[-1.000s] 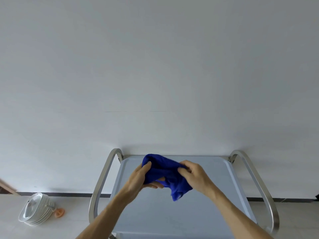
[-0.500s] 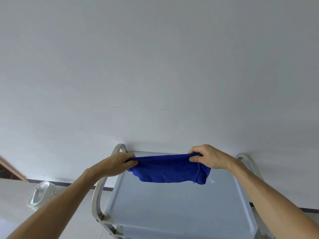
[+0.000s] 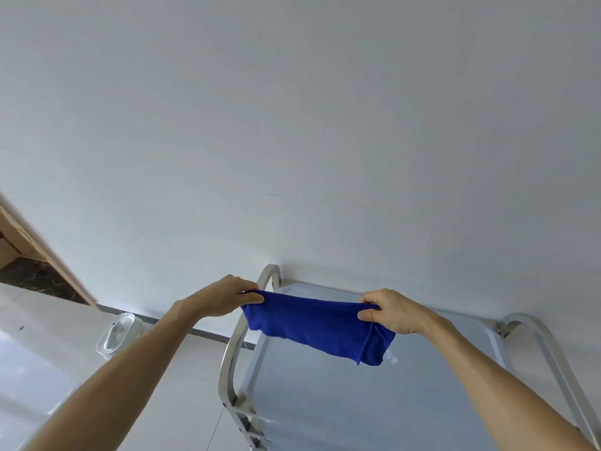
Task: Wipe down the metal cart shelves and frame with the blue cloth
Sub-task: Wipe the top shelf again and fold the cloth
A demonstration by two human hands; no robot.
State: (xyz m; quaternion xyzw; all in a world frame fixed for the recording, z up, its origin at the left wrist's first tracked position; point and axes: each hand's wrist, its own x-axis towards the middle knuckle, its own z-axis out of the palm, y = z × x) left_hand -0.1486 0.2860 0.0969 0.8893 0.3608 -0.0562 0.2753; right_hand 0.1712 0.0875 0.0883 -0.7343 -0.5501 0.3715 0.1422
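A blue cloth [image 3: 320,328] hangs stretched between my two hands above the far end of the metal cart. My left hand [image 3: 224,296] pinches its left top corner and my right hand [image 3: 392,312] grips its right top corner. The cloth is folded and sags down on the right, where a small white tag shows. Below it lies the cart's flat top shelf [image 3: 357,405]. A curved steel handle [image 3: 232,353] rises at the shelf's left side and another handle [image 3: 546,346] at the right. The lower shelves are hidden.
A white wall [image 3: 292,125] stands right behind the cart. On the pale floor at the left sits a stack of white oval dishes [image 3: 115,335]. A wooden door frame [image 3: 42,258] runs along the far left.
My hands pulled the bunched cloth apart into a stretched strip, then carried it slightly left. The view has tilted and swung left, showing more floor and the door frame.
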